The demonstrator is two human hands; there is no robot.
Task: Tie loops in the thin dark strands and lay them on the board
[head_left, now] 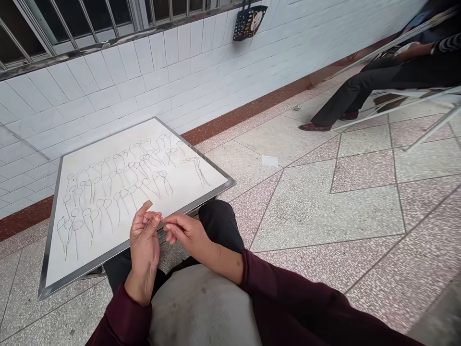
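Above white wall tiles (201, 72), the window (74, 17) seems dark.

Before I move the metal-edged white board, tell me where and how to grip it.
I'd take the white board by its metal rim, left and right sides, coming from outside, without tipping: looped strands lie across it.

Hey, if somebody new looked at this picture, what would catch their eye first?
Probably the pale board at left, with its rows of thin looped strands. Just past its near edge, the left hand and right hand meet, fingertips pinching a fine strand. Next might come the dark patterned bag hanging against the white-tiled wall, top centre.
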